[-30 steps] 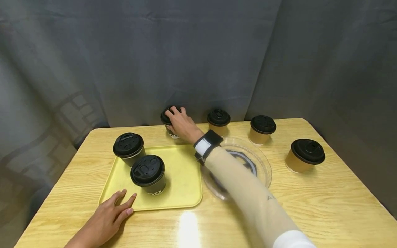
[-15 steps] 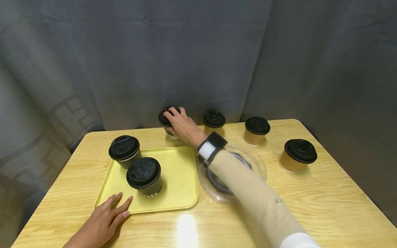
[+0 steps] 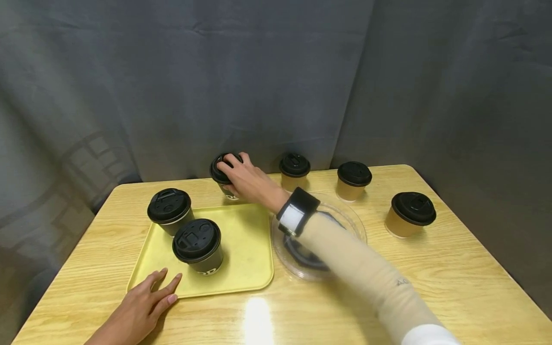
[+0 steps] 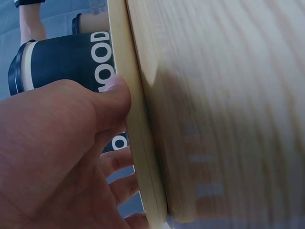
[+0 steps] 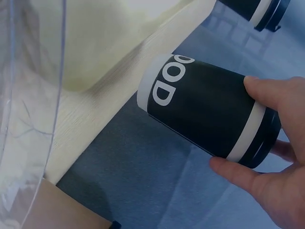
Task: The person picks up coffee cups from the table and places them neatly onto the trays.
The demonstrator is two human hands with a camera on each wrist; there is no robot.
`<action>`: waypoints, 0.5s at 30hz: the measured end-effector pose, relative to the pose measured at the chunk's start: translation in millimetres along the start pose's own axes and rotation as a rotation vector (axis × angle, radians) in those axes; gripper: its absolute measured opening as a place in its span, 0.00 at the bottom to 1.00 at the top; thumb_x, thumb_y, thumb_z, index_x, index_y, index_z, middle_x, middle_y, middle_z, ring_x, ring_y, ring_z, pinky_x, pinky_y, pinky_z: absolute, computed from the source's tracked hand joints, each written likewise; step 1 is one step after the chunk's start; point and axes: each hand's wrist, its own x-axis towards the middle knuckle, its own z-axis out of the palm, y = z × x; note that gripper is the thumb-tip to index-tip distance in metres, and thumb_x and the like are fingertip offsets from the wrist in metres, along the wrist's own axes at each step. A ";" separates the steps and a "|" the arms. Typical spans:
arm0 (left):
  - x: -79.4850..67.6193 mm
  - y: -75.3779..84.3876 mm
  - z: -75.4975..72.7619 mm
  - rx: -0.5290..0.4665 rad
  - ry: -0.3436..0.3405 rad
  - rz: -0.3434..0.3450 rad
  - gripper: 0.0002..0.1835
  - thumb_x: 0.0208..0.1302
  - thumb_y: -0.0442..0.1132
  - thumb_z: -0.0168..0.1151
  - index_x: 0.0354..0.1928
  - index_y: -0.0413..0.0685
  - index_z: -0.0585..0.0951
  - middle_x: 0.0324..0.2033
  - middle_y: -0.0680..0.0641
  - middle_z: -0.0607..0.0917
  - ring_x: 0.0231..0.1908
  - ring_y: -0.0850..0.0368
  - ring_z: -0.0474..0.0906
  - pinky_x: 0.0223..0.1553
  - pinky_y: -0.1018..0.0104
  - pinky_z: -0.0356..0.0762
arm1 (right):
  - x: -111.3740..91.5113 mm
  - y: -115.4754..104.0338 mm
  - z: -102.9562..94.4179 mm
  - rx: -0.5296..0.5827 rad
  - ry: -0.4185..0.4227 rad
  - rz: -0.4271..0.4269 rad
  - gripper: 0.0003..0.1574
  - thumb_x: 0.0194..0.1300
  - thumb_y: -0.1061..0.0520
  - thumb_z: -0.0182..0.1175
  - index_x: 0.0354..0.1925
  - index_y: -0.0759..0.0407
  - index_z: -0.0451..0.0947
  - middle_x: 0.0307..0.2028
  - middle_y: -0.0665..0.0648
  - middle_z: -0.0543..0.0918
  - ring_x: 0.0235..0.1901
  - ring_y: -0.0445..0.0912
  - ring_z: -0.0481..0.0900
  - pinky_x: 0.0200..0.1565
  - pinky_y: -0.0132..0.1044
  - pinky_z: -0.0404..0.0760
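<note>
My right hand (image 3: 251, 181) grips a dark paper coffee cup (image 5: 205, 114) by its black lid, fingers spread over the top. It is held at the back of the table, just behind the yellow tray (image 3: 247, 254), and white lettering shows near its base. Two similar dark lidded cups stand on the tray's left half, one rear cup (image 3: 169, 206) and one front cup (image 3: 198, 242). At the tray's front left corner, my left hand (image 3: 138, 304) rests with fingers spread; in the left wrist view its thumb touches the tray's edge (image 4: 143, 157).
Right of the tray lies a round clear plastic dish (image 3: 360, 230) with a dark emblem, partly under my right forearm. Kraft-brown cups with black lids stand beyond it: a back one (image 3: 294, 179), a middle one (image 3: 351, 184) and a right one (image 3: 405, 218). A grey curtain (image 3: 258, 86) hangs behind the table.
My right hand has moved the dark cup slightly left and nearer the tray's back edge. My left hand has stayed at the tray's corner. The head view has shifted a little.
</note>
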 end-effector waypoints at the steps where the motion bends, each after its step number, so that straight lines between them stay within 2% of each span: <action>1: 0.0 -0.2 0.3 -0.003 0.001 -0.001 0.21 0.65 0.47 0.62 0.59 0.51 0.81 0.56 0.34 0.78 0.52 0.39 0.78 0.47 0.42 0.78 | -1.1 -1.0 -0.6 -0.006 0.002 -0.013 0.27 0.69 0.46 0.60 0.61 0.53 0.68 0.59 0.58 0.71 0.57 0.61 0.71 0.56 0.45 0.78; 2: -0.1 -0.3 0.6 -0.004 0.000 -0.003 0.21 0.66 0.47 0.62 0.59 0.51 0.81 0.56 0.35 0.78 0.52 0.39 0.78 0.47 0.42 0.78 | -2.3 -1.8 -1.3 -0.010 0.005 -0.021 0.27 0.69 0.46 0.60 0.61 0.53 0.68 0.59 0.58 0.71 0.57 0.61 0.71 0.56 0.45 0.78; 6: 0.5 -0.3 1.5 -0.009 0.007 0.002 0.21 0.65 0.47 0.62 0.58 0.51 0.81 0.56 0.34 0.78 0.52 0.38 0.78 0.47 0.42 0.78 | -9.2 -5.3 -5.6 -0.002 0.005 -0.023 0.27 0.68 0.47 0.60 0.61 0.52 0.68 0.59 0.57 0.71 0.56 0.60 0.70 0.42 0.39 0.84; 8: 0.7 -0.3 1.9 -0.010 0.005 0.000 0.21 0.66 0.47 0.62 0.59 0.51 0.81 0.56 0.35 0.78 0.53 0.38 0.78 0.48 0.41 0.78 | -12.5 -6.3 -7.5 -0.008 0.008 -0.036 0.27 0.68 0.47 0.61 0.61 0.52 0.67 0.59 0.57 0.71 0.56 0.60 0.71 0.44 0.40 0.83; 12: 0.0 0.0 1.7 -0.013 0.006 -0.007 0.21 0.66 0.48 0.62 0.59 0.52 0.81 0.57 0.35 0.78 0.54 0.37 0.77 0.48 0.40 0.77 | -18.2 -8.0 -10.0 -0.030 0.014 -0.084 0.28 0.67 0.46 0.62 0.60 0.53 0.68 0.57 0.57 0.73 0.53 0.59 0.72 0.54 0.44 0.78; 15: -0.3 0.2 1.7 -0.013 0.016 -0.001 0.21 0.65 0.47 0.62 0.59 0.52 0.81 0.56 0.35 0.78 0.53 0.37 0.77 0.48 0.41 0.77 | -22.0 -9.3 -11.4 -0.032 0.010 -0.097 0.28 0.67 0.45 0.62 0.60 0.53 0.68 0.56 0.57 0.73 0.52 0.59 0.73 0.52 0.43 0.79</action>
